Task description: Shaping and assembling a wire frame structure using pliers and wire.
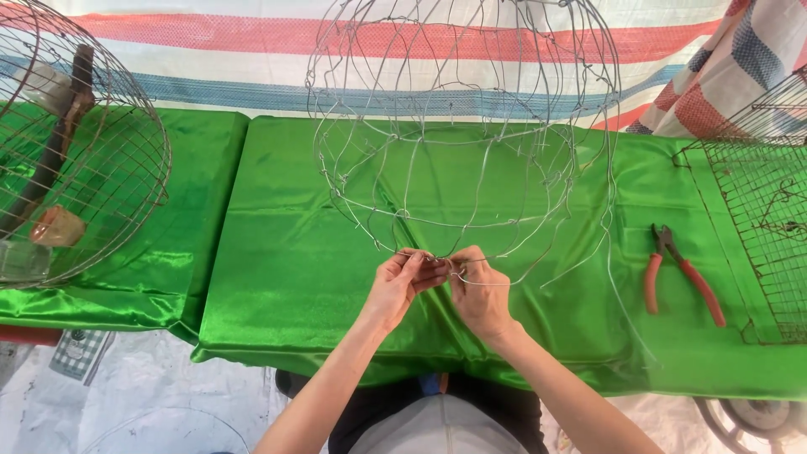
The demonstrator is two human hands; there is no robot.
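Pinching the bottom rim of the wire frame [458,143] with my left hand [402,284] and right hand [476,290], fingers closed on wire, I held it over the green tabletop [286,261], with red pliers [683,273] lying well to the right.

Open domed wire frame [458,126] on green satin tablecloth [286,269], centre. Left of frame: round wire-mesh basket [80,143]. Right of frame: red-handled pliers [681,273], flat wire grid panel [761,235] beyond them.
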